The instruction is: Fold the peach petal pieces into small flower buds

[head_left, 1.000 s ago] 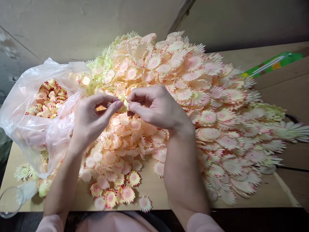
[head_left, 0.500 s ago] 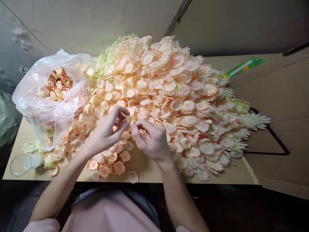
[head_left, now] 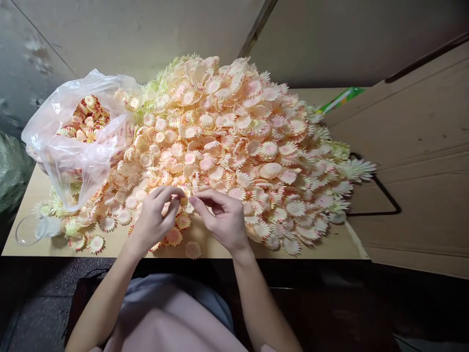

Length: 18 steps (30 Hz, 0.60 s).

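A big heap of pale pink and cream artificial flower heads [head_left: 234, 142] covers the tan table [head_left: 32, 188]. Over the heap's near edge, my left hand [head_left: 154, 220] and my right hand [head_left: 223, 217] meet fingertip to fingertip. Both pinch a small flower piece [head_left: 186, 198] between thumb and forefinger; most of it is hidden by the fingers. Loose flower heads [head_left: 192, 250] lie on the table just below my hands.
A clear plastic bag [head_left: 78, 142] of smaller red-edged flower heads sits at the left. A clear cup [head_left: 27, 230] lies at the table's near left corner. Cardboard sheets [head_left: 417, 146] lean at the right, with a green packet [head_left: 339, 99] behind the heap.
The view has pulled back and my hands have dropped from above the heap's middle to its near edge, still pinched together on the small flower piece.
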Available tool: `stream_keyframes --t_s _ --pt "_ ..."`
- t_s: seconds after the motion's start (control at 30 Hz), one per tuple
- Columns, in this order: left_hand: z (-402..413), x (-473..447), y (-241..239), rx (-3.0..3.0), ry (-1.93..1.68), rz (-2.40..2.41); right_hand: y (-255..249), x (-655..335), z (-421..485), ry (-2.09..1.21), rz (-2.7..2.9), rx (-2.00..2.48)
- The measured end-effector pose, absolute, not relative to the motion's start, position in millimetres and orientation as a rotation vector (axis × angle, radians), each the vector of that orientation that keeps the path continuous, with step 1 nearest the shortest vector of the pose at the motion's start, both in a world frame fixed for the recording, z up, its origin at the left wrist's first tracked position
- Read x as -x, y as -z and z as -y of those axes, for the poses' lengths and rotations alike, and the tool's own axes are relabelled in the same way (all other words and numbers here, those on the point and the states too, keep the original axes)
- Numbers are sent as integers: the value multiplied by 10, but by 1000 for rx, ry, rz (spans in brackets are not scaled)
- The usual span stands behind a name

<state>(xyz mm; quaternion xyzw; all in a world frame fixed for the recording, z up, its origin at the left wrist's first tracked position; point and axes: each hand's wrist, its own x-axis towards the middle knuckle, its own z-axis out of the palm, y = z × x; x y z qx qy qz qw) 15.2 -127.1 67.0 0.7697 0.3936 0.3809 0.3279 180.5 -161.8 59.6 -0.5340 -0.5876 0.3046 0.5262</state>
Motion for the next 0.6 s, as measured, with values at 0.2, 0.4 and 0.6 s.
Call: stream_keyframes --t_s 0.2,0.4,0.6 --pt "1148 -143 -635 -1734 -1053 -991 -570 -1774 1487 -912 1312 1171" --pt "640 -144 -603 -1666 -1045 -935 -504 -1807 1037 -853 1434 1149" --pt "315 -201 -388 -1542 -1158 -972 -357 -1792 623 -837 1429 1154"
